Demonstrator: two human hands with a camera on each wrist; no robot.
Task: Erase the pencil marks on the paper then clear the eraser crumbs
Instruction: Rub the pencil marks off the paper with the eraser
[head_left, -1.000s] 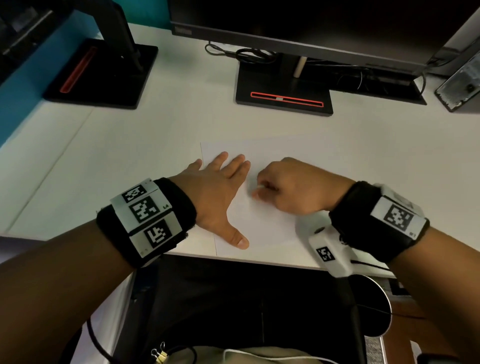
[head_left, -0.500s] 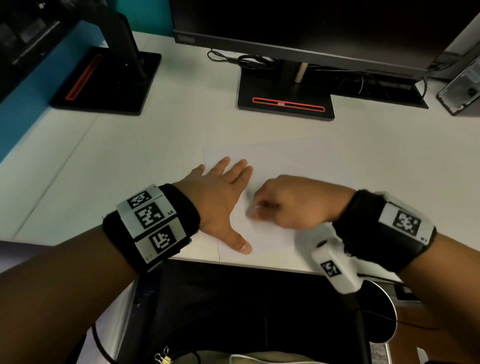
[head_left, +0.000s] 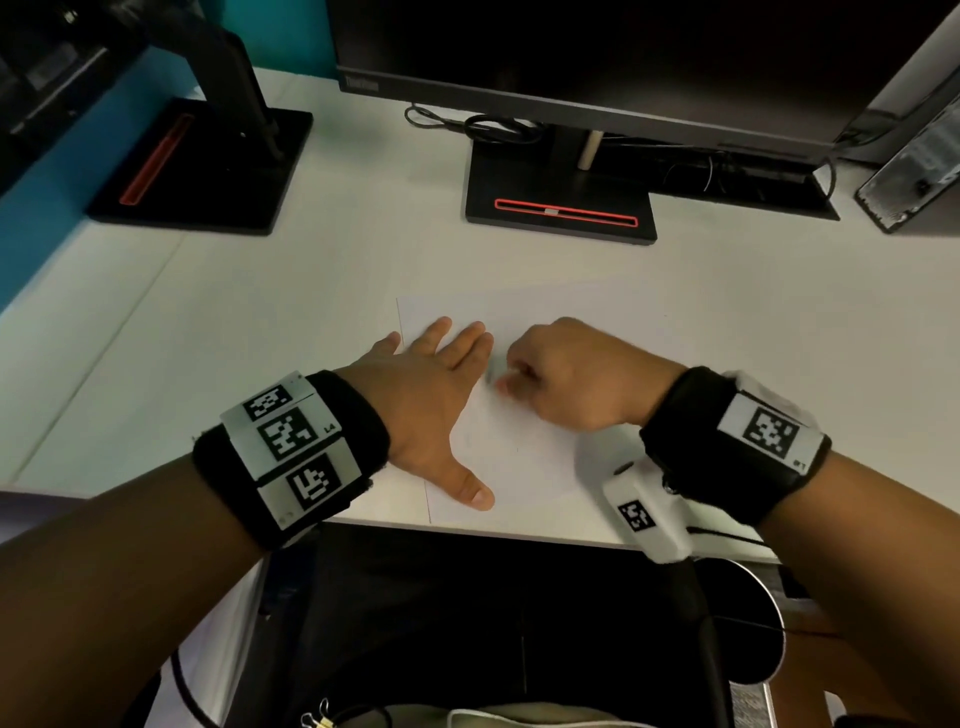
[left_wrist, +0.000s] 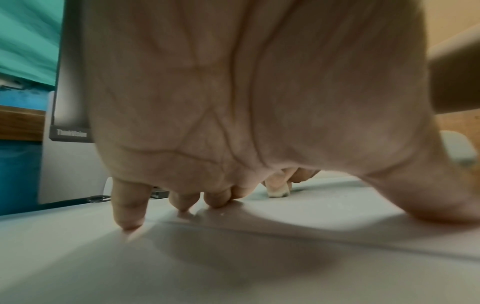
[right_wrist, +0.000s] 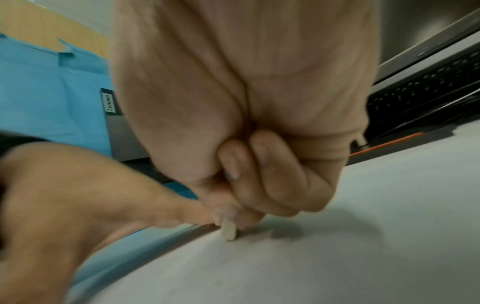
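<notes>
A white sheet of paper (head_left: 524, 452) lies on the desk near its front edge. My left hand (head_left: 436, 384) lies flat on the sheet's left side, fingers straight and thumb spread toward me. My right hand (head_left: 566, 379) is curled just right of those fingers and pinches a small cream eraser (right_wrist: 229, 232) between thumb and fingers. The eraser's tip touches the paper; it shows too in the left wrist view as the eraser (left_wrist: 279, 192). Faint grey smudges mark the paper (right_wrist: 311, 267) near the eraser. Pencil marks are too faint to make out.
A monitor stand (head_left: 561, 202) with a red slot sits behind the paper, with cables beside it. A second black stand (head_left: 202, 161) is at the back left. A grey device (head_left: 914, 171) leans at the far right. The desk's front edge (head_left: 519, 535) runs just below the paper.
My right hand with the eraser has shifted slightly back and forth over the paper beside the left fingertips. The left hand has stayed flat on the sheet.
</notes>
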